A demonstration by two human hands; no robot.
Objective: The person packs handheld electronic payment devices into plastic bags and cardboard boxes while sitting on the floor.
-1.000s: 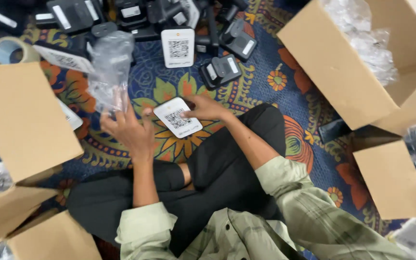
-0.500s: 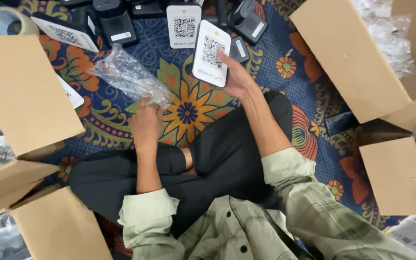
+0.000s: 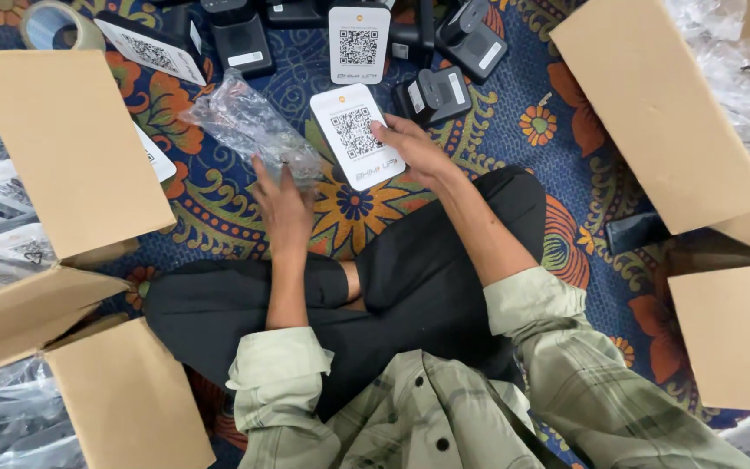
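The stiff, light white code card [image 3: 358, 136] lay on the patterned carpet [image 3: 514, 130], pinched at its edge by the right hand [image 3: 414, 149]; the left hand [image 3: 284, 201] rested open on a crinkly, slippery plastic bag [image 3: 249, 126]

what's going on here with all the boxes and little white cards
A person sits cross-legged on a patterned carpet between open cardboard boxes. Their right hand holds a white card with a square code, while the left hand rests on a crinkled clear plastic bag. More cards of the same kind and small black stands lie ahead, with a tape roll at the far left.
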